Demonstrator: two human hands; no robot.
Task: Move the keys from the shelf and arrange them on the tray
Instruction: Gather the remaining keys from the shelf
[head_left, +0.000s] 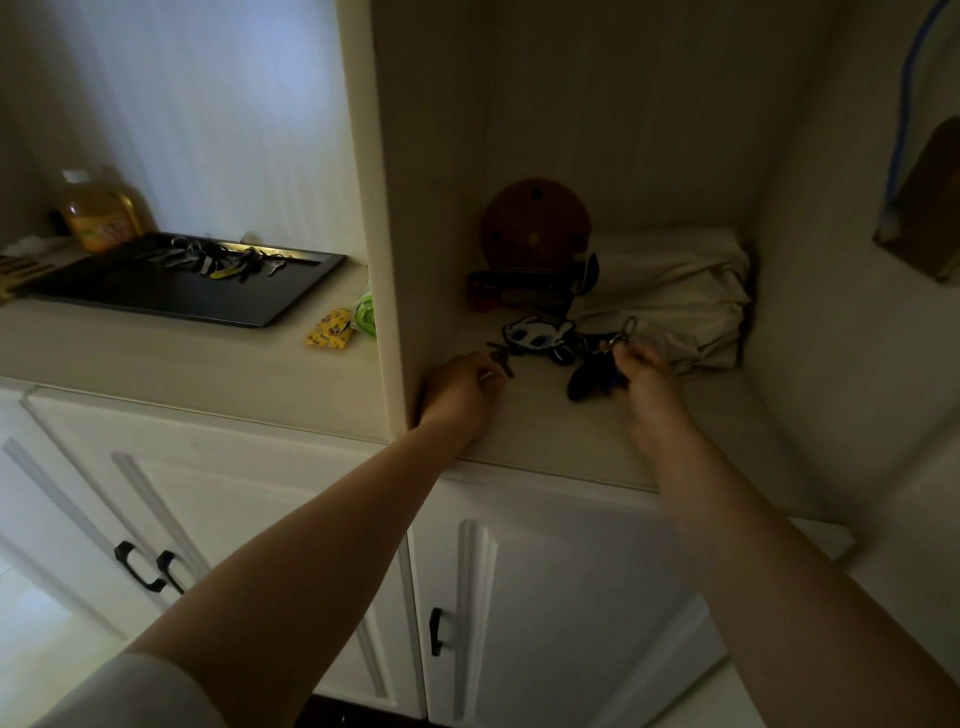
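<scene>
Inside the dim shelf niche, my left hand rests with fingers curled, its fingertips at a small bunch of dark keys joined to a black-and-white cartoon keychain. My right hand is closed on a metal key ring with a black fob hanging under it. To the left, a black tray on the counter holds several keys along its far edge.
A round brown wooden disc, a dark flat item and a folded cream cloth bag fill the back of the niche. A yellow bottle stands behind the tray; a yellow packet lies by the white divider. Cabinet doors are below.
</scene>
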